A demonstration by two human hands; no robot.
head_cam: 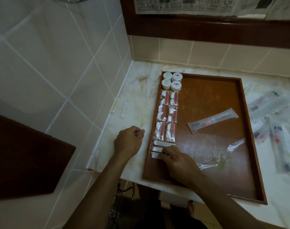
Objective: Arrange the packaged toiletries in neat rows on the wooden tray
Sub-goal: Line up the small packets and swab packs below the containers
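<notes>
A wooden tray (212, 90) lies on the marble counter. Down its left side run several white round jars (171, 80), then red-and-white cotton packets (167, 115) in two columns, then cotton-swab packets (159, 148) stacked crosswise near the front. My right hand (179, 158) rests on the lowest swab packets, fingers pressing them against the tray floor. My left hand (128, 141) is curled on the counter just left of the tray, with something small and white showing between its fingers. A long toothbrush packet (212, 120) lies slanted mid-tray. Two clear wrappers (235, 145) lie lower right.
A heap of toothbrush packets (273, 123) lies on the counter right of the tray. One loose swab packet (124, 108) sits by the tiled left wall. A dark wooden board (25, 154) juts in at lower left. A framed mirror hangs above.
</notes>
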